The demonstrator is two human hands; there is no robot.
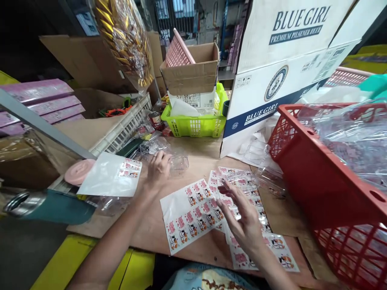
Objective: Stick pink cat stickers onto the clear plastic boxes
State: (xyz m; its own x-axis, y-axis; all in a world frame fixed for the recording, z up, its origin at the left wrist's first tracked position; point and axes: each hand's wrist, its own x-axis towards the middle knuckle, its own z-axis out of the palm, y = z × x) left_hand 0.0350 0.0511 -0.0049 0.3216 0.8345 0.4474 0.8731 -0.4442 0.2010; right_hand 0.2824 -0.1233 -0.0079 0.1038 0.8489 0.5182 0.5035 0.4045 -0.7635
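Note:
My left hand (pixel 159 166) is at the far side of the wooden table, its fingers curled on a clear plastic case (pixel 179 163) among other clear pieces. My right hand (pixel 243 211) hovers with thumb and fingers apart above sheets of stickers. Under and beside it lie a partly used sticker sheet (pixel 193 215) with cat and pink prints and several overlapping sheets (pixel 279 251). Another clear plastic piece (pixel 242 179) rests on the sheets just beyond my right fingertips. On the left, a mostly bare white sheet (pixel 104 177) keeps a few stickers at its right edge.
A red basket (pixel 308 169) full of clear plastic packs stands at right. Behind are a white printed carton (pixel 256 88), a green basket (pixel 195 125) and a cardboard box (pixel 190 76). A teal bottle (pixel 66 207) and pink tape roll (pixel 79 172) lie at left.

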